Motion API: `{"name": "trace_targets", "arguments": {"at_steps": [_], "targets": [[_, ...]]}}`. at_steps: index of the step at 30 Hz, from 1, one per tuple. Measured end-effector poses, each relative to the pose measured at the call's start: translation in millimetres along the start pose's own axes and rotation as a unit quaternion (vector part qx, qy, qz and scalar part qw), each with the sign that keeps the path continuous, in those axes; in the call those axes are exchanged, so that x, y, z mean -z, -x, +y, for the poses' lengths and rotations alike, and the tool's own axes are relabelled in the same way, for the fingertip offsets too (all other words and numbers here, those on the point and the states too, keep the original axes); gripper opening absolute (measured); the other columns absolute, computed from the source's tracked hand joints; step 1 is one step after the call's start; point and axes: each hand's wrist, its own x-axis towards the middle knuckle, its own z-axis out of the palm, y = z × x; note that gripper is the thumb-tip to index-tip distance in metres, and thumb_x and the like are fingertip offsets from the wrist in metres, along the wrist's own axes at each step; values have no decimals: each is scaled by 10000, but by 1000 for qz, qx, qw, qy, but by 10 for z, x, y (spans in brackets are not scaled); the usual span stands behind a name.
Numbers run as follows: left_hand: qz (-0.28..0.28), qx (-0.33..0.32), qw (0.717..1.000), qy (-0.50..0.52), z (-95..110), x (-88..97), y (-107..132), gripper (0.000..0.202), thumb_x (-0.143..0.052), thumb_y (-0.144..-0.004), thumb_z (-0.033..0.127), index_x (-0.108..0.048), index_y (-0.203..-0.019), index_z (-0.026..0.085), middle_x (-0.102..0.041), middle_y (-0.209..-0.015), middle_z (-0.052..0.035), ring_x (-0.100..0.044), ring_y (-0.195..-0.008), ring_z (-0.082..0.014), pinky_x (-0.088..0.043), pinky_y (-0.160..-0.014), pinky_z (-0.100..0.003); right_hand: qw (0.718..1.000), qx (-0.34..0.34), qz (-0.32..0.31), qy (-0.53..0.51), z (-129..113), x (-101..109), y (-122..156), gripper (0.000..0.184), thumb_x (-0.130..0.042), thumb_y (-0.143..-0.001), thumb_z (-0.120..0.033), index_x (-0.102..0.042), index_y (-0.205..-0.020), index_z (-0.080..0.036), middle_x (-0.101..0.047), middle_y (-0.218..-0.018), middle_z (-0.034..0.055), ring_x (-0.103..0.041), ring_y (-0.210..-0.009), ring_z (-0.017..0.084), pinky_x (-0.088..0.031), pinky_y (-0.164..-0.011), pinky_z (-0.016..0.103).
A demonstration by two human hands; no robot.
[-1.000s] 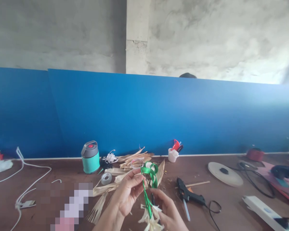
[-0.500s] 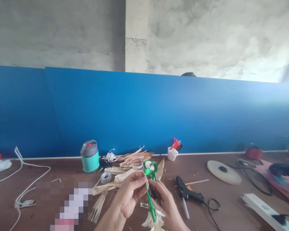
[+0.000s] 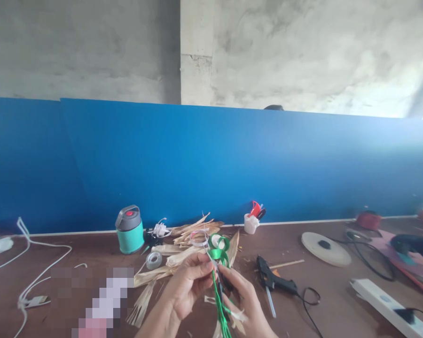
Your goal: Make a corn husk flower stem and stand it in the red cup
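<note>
My left hand [image 3: 190,281] is closed in a pinch on a thin stem wrapped in green ribbon [image 3: 217,296], which runs down toward me between the hands. Pale dried husk pieces [image 3: 237,315] hang at its lower end. The ribbon's free part [image 3: 217,254] loops up to a roll of green ribbon [image 3: 225,244] just beyond my fingertips. My right hand [image 3: 245,298] is closed beside the stem, fingertips close to the left ones. In it is a dark-handled tool [image 3: 227,283] that looks like scissors, mostly hidden by the fingers.
Dried husks [image 3: 178,258] and a clear tape roll [image 3: 154,259] lie beyond my left hand, near a turquoise container [image 3: 130,234]. To the right are a glue gun [image 3: 275,280], a thin stick [image 3: 285,264], a white cup of tools [image 3: 251,224], a round lid [image 3: 326,249] and a power strip [image 3: 384,300].
The green-wrapped stem and its husk end have shifted slightly and tilted downward between the hands. Both hands stay close together in nearly the same place; the view has moved slightly.
</note>
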Motion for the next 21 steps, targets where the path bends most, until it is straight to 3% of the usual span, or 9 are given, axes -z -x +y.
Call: {"name": "trace_targets", "arguments": {"at_steps": [6, 21], "targets": [[-24, -2, 1000, -14, 3, 12, 29, 314, -905, -451, 159, -647, -623, 108, -671, -566, -35, -613, -492, -89, -498, -440, -114, 1000, 25, 1, 13, 82, 33, 97, 492, -647, -831, -283, -516, -1303, -327, -592, -1260, 96, -579, -1147, 271, -533, -905, 332], [-34, 11, 999, -22, -6, -18, 47, 320, -906, -440, 178, -649, -618, 111, -667, -568, -27, -605, -493, -81, -480, -443, -117, 994, 83, 15, 69, 49, 39, 83, 457, -581, -868, -363, -528, -1309, -256, -600, -1241, 131, -590, -1129, 274, -527, -906, 330]]}}
